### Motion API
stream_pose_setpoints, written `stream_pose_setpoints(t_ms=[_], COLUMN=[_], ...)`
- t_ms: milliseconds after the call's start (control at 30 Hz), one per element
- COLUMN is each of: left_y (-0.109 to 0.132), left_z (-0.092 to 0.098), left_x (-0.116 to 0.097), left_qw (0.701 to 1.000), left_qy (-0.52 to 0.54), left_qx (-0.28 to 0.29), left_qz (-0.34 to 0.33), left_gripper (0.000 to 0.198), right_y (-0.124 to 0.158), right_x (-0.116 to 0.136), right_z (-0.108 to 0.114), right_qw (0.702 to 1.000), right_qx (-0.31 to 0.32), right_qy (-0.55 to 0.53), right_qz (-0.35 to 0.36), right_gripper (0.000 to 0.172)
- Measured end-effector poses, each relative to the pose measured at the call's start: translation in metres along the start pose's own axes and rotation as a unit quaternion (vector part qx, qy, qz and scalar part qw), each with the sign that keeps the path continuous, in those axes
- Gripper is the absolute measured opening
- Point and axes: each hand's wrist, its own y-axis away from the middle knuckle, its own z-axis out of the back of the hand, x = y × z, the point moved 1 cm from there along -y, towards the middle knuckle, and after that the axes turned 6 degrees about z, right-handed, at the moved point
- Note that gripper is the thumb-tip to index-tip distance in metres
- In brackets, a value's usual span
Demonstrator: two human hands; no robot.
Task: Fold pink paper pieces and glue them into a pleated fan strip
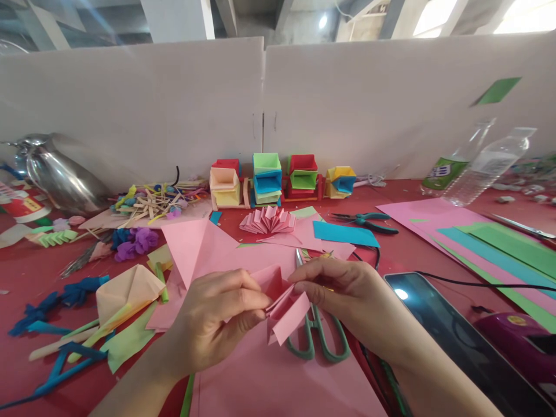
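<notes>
Between both hands is a folded pink paper piece (290, 317) with box-like pleats. My left hand (223, 315) pinches its left side between thumb and fingers. On the right, my right hand (343, 295) grips the upper right edge, fingertips close to the left ones. Behind and beneath the paper lie scissors (319, 333) with green handles, their blades pointing away. Pink paper sheets (278, 382) spread under the hands. A pleated pink paper fan (268, 221) sits farther back, in front of several stacked folded paper boxes (267, 180) in green, blue, red and yellow.
At right lie a phone (452, 341), coloured paper sheets (490, 249), pliers (367, 221) and plastic bottles (486, 165). Left are a metal jug (65, 174), craft sticks (152, 205), paper flowers (139, 240) and a folded peach paper (128, 292). A white partition (130, 110) stands behind.
</notes>
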Motion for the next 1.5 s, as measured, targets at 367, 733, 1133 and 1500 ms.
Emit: stream_pose_setpoints(t_ms=[367, 733, 1133, 1500], left_y=[-0.003, -0.003, -0.005, 0.001], left_z=[0.001, -0.003, -0.001, -0.01], left_x=[-0.006, -0.006, -0.008, -0.005], left_qw=[0.981, 0.977, 0.966, 0.958], left_qy=[-0.187, -0.194, -0.159, -0.172], left_qx=[-0.01, 0.009, 0.079, 0.12], left_qz=[0.06, 0.093, 0.185, 0.196], left_gripper=[0.01, 0.01, 0.015, 0.017], right_y=[0.001, 0.002, 0.002, 0.003], right_x=[-0.002, -0.005, -0.009, -0.01], right_z=[-0.007, -0.012, -0.018, -0.024], right_qw=[0.99, 0.977, 0.979, 0.971], right_qx=[0.014, 0.007, 0.025, 0.054], right_qy=[0.127, 0.169, 0.171, 0.192], right_qz=[0.066, 0.133, 0.105, 0.132], right_gripper=[0.015, 0.016, 0.017, 0.015])
